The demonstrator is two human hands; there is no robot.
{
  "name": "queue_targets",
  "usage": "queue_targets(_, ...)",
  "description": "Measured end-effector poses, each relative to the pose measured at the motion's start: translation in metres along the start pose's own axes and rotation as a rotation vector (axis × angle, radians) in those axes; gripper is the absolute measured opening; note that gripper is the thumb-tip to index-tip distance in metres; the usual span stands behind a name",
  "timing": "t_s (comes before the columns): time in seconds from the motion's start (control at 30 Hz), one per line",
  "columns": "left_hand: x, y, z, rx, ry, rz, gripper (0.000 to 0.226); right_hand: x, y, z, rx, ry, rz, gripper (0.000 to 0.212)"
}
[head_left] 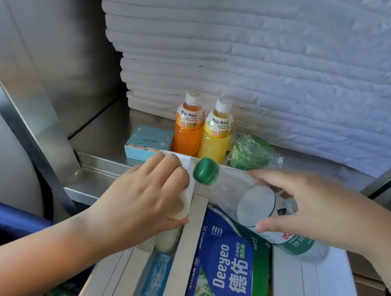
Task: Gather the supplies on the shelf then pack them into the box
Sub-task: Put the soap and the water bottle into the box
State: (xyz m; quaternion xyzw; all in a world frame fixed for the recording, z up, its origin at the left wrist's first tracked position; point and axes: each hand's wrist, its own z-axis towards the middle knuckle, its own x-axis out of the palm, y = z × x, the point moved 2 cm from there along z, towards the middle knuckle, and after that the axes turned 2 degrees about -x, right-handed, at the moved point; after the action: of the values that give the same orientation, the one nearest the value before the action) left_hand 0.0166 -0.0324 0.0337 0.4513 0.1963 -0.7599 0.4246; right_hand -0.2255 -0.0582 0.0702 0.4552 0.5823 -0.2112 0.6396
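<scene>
My right hand [327, 210] grips a clear water bottle [256, 207] with a green cap, held tilted over the open white box [307, 291]. My left hand [147, 191] is closed on the box's far flap [190, 172], holding it back. A blue and green Deeyeo wipes pack [228, 279] lies inside the box. On the steel shelf [104, 139] behind stand an orange Mogu Mogu bottle [188, 126] and a yellow Mogu Mogu bottle [217, 133]. A small light-blue carton [147, 143] sits to their left and a green item in clear wrap [249, 153] to their right.
A tall stack of folded white linen [278, 59] fills the back of the shelf. Steel walls close in the left side [35, 73]. A light blue packet [156, 276] and a pale bottle [168, 240] lie in the box's left compartment.
</scene>
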Motion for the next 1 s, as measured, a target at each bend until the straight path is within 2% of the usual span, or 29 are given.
queue_targets(0.07, 0.001, 0.000, -0.002, 0.018, 0.039, 0.064, 0.050, 0.001, 0.002, 0.006, -0.031, 0.017, -0.100, 0.083)
queue_targets(0.2, 0.003, 0.001, -0.004, 0.004, 0.159, 0.132, 0.071, 0.001, 0.004, 0.015, -0.039, 0.072, -0.264, 0.084)
queue_targets(0.3, 0.007, 0.001, -0.005, -0.026, 0.250, 0.173, 0.078, 0.009, 0.008, 0.023, -0.023, 0.129, -0.381, 0.074)
queue_targets(0.4, 0.010, 0.003, -0.005, -0.010, 0.308, 0.190, 0.082, 0.016, 0.009, 0.032, 0.007, 0.179, -0.428, 0.066)
queue_targets(0.5, 0.013, 0.005, -0.003, 0.016, 0.389, 0.233, 0.086, 0.017, 0.009, 0.035, 0.034, 0.147, -0.415, 0.064)
queue_targets(0.63, 0.021, 0.003, -0.001, -0.001, 0.545, 0.191, 0.074, 0.028, 0.009, 0.035, 0.022, 0.111, -0.443, 0.056)
queue_targets(0.73, 0.031, 0.002, -0.006, 0.032, 0.576, 0.273, 0.045, 0.032, 0.007, 0.034, 0.011, 0.102, -0.426, 0.050)
queue_targets(0.8, 0.032, 0.000, -0.006, 0.067, 0.607, 0.293, 0.036, 0.037, 0.007, 0.032, -0.013, 0.098, -0.419, 0.046)
queue_targets(1.0, 0.031, 0.000, -0.004, 0.106, 0.625, 0.284, 0.040, 0.047, 0.011, 0.027, -0.056, 0.051, -0.399, 0.038)
